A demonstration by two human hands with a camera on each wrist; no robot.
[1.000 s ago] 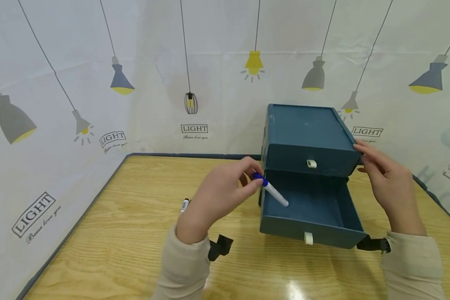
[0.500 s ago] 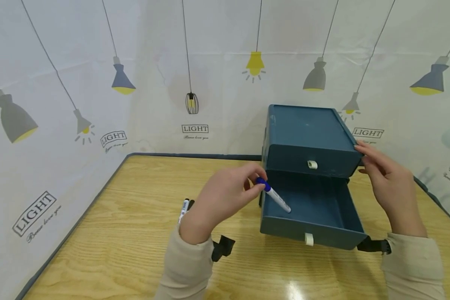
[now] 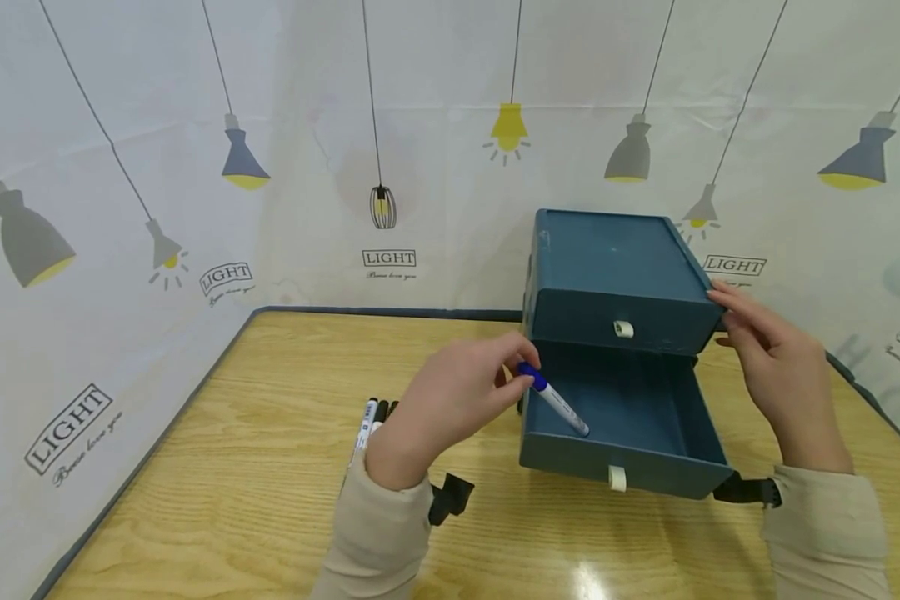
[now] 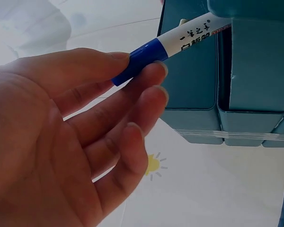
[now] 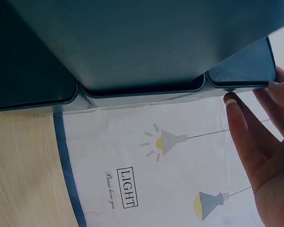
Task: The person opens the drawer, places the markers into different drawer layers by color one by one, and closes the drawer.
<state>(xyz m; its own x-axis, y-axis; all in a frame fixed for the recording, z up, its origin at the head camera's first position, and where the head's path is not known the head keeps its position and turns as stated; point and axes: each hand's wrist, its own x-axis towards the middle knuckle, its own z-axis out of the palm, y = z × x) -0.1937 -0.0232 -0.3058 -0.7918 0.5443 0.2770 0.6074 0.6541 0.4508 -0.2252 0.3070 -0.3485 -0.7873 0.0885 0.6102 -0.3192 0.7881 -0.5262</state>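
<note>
My left hand point(image 3: 450, 404) pinches a whiteboard marker point(image 3: 564, 410) by its blue cap, thumb against fingers. The white barrel slants down into the pulled-out drawer point(image 3: 570, 454) of a dark blue drawer unit point(image 3: 607, 254). In the left wrist view the marker's far end point(image 4: 191, 35) passes behind the drawer wall. My right hand point(image 3: 787, 371) touches the upper right front corner of the unit, its fingers fairly straight along the side and top edge. The right wrist view shows those fingertips point(image 5: 232, 103) at the end of the top compartment.
Several more markers point(image 3: 366, 421) lie on the wooden table point(image 3: 270, 483), partly hidden behind my left wrist. White tabs point(image 3: 617, 477) stick out from the drawer fronts. A pale sheet point(image 3: 450, 200) printed with lamps surrounds the table at the back and sides.
My left hand has moved slightly right and down, bringing the marker lower into the drawer. More of the markers on the table now show. My right hand stays at the corner.
</note>
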